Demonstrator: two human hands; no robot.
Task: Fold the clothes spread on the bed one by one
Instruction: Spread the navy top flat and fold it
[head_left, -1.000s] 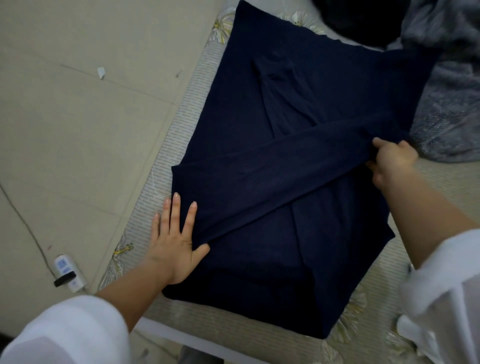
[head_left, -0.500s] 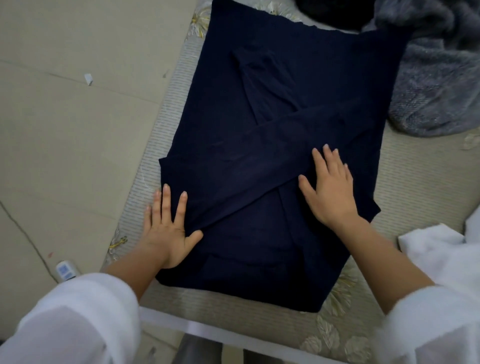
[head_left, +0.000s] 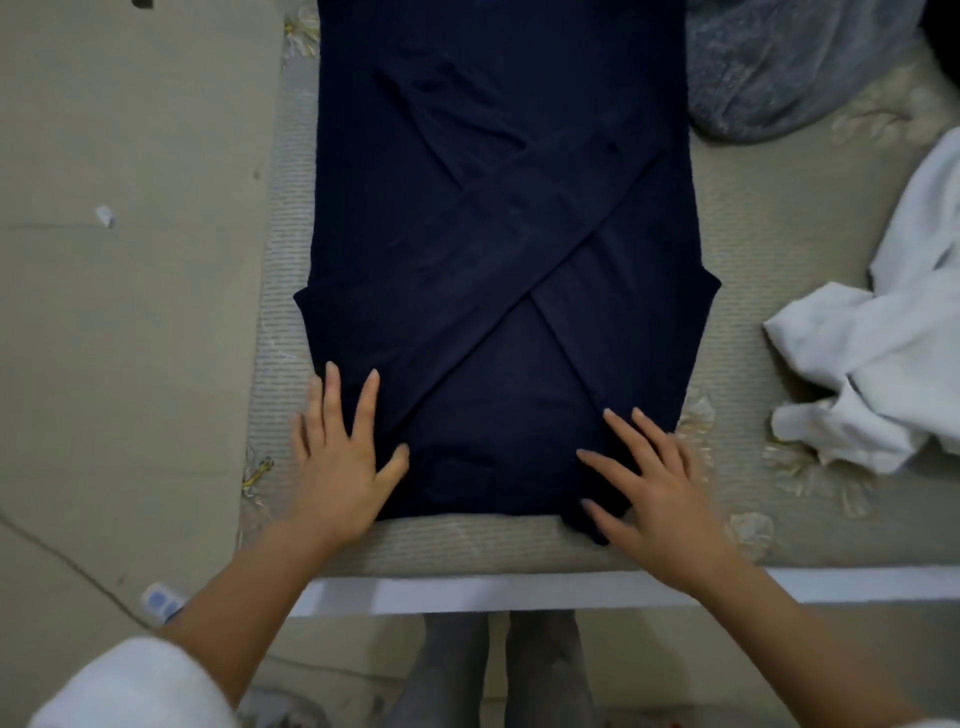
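1. Pressing our left hand flat, fingers straight, on the dark blue top.
2. Our right hand lies flat on its near corner.
3. The top rests on the bed, sleeves crossed.

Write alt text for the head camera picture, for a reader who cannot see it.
A person's left hand and right hand press flat on the near corners of a dark blue garment with crossed sleeves on a bed. A crumpled white cloth lies to its right, a grey cloth farther back.
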